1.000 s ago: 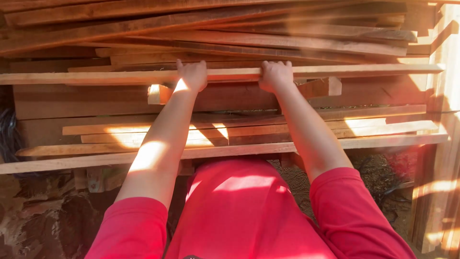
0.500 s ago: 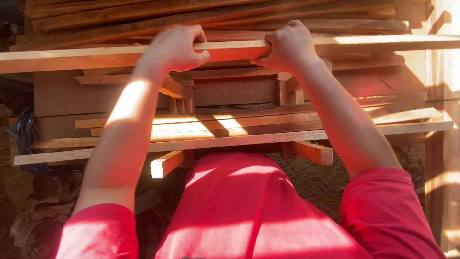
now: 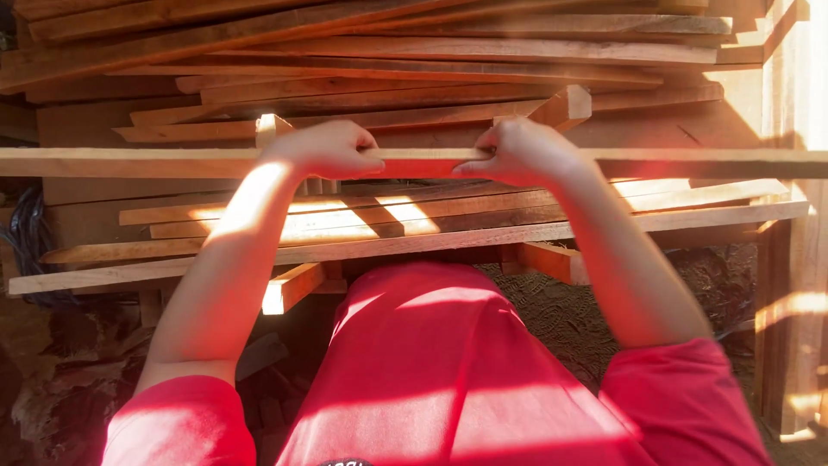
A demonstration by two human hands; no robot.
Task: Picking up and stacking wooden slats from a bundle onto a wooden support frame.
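Closest in, bottom of the frame, it's all red shirt (image 3: 431, 371) and sleeves, both bare arms reaching up toward the middle. The left hand (image 3: 323, 148) and right hand (image 3: 517, 151) each have a closed grip on the same long thin plank (image 3: 129, 162), fingers curled over its near edge, hands close together at centre frame. That plank runs edge to edge across the picture. Compared with a second ago it sits lower and nearer to the person, so it looks pulled out from the pile, and the hands have slid closer together. Just behind it, a few loose boards (image 3: 414, 216) catch the sun. Furthest back, across the top, the big lumber stack (image 3: 414, 52).
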